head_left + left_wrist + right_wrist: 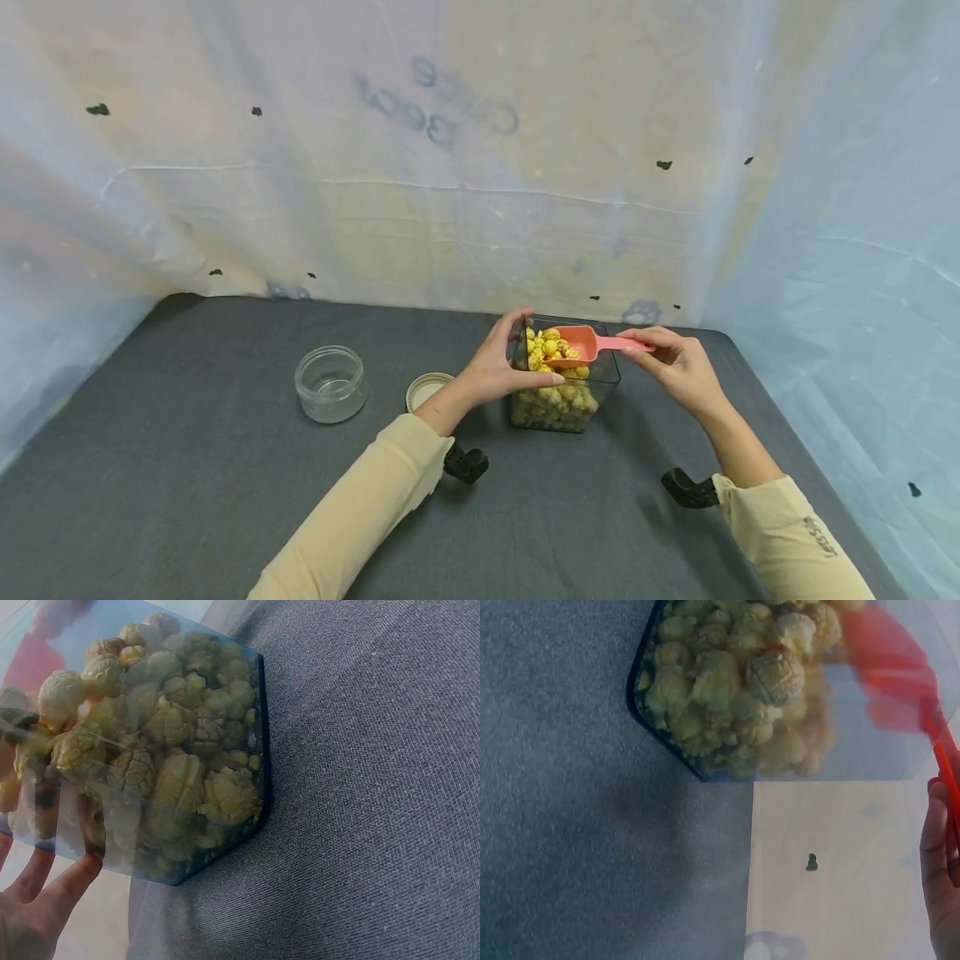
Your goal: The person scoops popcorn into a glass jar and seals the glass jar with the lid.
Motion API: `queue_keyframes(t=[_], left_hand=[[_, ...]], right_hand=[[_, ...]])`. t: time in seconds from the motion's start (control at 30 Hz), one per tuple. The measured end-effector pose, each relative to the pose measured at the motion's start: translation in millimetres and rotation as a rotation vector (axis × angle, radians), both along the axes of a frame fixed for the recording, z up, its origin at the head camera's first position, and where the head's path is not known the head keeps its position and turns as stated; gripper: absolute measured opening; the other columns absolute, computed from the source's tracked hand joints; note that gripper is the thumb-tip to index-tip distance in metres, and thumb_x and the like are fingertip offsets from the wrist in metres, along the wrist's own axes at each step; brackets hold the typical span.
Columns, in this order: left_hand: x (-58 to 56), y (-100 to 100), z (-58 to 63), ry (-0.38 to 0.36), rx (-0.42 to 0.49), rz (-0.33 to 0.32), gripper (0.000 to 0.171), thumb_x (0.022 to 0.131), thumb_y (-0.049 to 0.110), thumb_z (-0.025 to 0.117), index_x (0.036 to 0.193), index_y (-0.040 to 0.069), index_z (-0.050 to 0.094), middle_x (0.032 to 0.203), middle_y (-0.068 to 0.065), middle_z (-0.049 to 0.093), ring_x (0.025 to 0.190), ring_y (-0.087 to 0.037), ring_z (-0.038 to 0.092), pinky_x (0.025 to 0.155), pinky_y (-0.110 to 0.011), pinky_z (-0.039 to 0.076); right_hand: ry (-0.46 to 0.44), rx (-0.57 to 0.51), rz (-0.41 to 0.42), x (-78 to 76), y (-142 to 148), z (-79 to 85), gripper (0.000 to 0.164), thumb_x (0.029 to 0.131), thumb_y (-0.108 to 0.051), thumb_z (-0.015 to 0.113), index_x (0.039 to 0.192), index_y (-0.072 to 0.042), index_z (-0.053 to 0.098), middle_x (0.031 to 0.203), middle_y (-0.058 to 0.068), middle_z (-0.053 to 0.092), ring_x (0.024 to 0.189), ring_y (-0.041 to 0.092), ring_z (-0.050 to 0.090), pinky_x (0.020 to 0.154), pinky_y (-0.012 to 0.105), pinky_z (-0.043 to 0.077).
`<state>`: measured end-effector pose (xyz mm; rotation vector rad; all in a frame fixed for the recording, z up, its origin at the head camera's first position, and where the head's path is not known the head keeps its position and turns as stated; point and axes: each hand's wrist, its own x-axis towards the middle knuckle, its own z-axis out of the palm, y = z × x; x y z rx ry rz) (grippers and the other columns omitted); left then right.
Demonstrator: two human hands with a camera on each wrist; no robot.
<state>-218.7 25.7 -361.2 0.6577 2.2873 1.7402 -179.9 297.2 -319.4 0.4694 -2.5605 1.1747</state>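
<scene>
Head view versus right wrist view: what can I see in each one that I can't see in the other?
Only the head view shows the glass jar, the lid partly hidden behind the left forearm, and the beige sleeves.

Only the right wrist view shows the popcorn near enough to make out cracks on single pieces, and the scoop as a blur through the clear wall of the box.

Both show box, popcorn and scoop, the right hand holding the scoop's handle, the dark table and the pale sheet.
</scene>
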Motion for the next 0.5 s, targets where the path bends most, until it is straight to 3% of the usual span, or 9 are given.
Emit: queue_keyframes(t=[0.33,0.5], left_hand=[[-0.7,0.3,-1.2,0.001,0.011,-0.001,0.091,0.075,0.033,0.082,0.147,0.038,0.026,0.152,0.0,0.026,0.131,-0.023,0.038,0.1,-0.052,0.043],[-0.5,0.5,-1.7,0.002,0.016,-0.001,0.092,0.074,0.033,0.082,0.147,0.038,0.026,0.151,0.001,0.026,0.129,-0.021,0.039,0.099,-0.05,0.044]], right_hand=[[-0.013,-0.004,0.015,-2.4,-10.5,-0.7,0.023,0.09,-0.005,0.065,0.112,0.001,0.069,0.093,-0.003,0.064,0.06,0.009,0.045,0.049,0.025,0.037],[-0.025,-0.015,0.003,-0.5,-10.8,-1.1,0.023,0.091,-0.01,0.066,0.112,-0.002,0.07,0.094,-0.001,0.066,0.061,0.009,0.046,0.05,0.025,0.038]])
